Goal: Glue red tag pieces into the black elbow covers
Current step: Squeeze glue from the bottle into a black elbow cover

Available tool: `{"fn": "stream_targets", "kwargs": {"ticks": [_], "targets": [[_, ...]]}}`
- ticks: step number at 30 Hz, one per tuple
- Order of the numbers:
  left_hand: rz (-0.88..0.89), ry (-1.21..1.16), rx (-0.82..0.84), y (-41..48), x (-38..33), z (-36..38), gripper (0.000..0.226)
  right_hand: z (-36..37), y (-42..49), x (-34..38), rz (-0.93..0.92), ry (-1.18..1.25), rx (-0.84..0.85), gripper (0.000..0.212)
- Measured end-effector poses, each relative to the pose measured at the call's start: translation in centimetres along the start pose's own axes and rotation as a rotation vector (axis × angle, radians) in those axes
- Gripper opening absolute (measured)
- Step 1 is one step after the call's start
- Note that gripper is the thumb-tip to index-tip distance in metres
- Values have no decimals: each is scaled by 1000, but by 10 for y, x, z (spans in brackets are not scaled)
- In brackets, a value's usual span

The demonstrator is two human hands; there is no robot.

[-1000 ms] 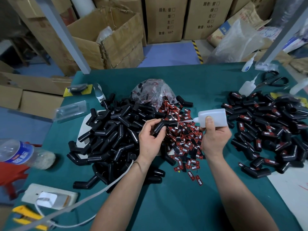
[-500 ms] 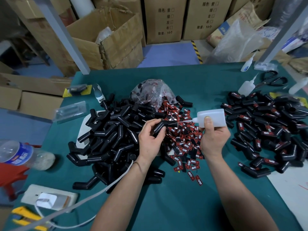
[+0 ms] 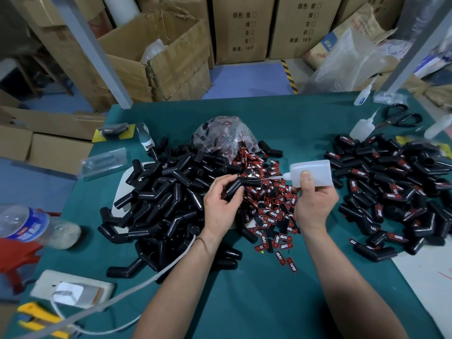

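A worker's left hand (image 3: 220,206) curls its fingers round a single black elbow cover (image 3: 241,185), held just above the table. The right hand (image 3: 315,204) grips a white glue bottle (image 3: 311,171), thumb pressed on its side, thin nozzle pointed left with the fine tip reaching the cover. Beneath and between the hands lies a loose spill of red tags (image 3: 269,211), fanning toward the near edge from a crumpled clear plastic bag (image 3: 225,133) on the far side. To the left, a heap of untagged covers (image 3: 166,199) is piled partly over a white board (image 3: 120,189). To the right, well apart from it, a heap of tagged covers (image 3: 391,192) shows red labels. Everything rests on a green table (image 3: 293,113). At the far right sit black scissors (image 3: 398,117) and a small squeeze bottle (image 3: 362,128). A white cable (image 3: 146,277) runs from beside the left wrist toward the near left corner, where a power strip (image 3: 73,289) lies. A water bottle (image 3: 29,226) lies on its side at the table's left edge. Cardboard boxes (image 3: 176,52) stand on the floor beyond.
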State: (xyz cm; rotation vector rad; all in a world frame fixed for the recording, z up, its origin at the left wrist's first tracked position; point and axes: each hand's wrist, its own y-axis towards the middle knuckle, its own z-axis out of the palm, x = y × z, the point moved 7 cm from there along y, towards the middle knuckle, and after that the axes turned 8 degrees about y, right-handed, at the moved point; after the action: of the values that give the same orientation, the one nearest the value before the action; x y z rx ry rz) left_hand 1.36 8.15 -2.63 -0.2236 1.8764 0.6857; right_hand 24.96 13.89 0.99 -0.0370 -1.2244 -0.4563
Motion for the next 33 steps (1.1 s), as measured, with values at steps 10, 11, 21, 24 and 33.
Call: {"fn": "stream_targets", "kwargs": {"ticks": [10, 11, 21, 24, 33], "targets": [[-6, -12, 0, 0, -1, -1, 40, -1, 1, 0, 0, -22, 3, 9], [-5, -11, -1, 0, -1, -1, 39, -2, 1, -1, 6, -28, -3, 9], [-15, -3, 18, -2, -2, 0, 40, 1, -1, 0, 22, -11, -8, 9], [-15, -1, 20, -2, -1, 0, 41, 0, -1, -1, 25, -11, -7, 8], [-26, 2, 24, -3, 2, 1, 34, -1, 0, -2, 27, -8, -10, 8]]}}
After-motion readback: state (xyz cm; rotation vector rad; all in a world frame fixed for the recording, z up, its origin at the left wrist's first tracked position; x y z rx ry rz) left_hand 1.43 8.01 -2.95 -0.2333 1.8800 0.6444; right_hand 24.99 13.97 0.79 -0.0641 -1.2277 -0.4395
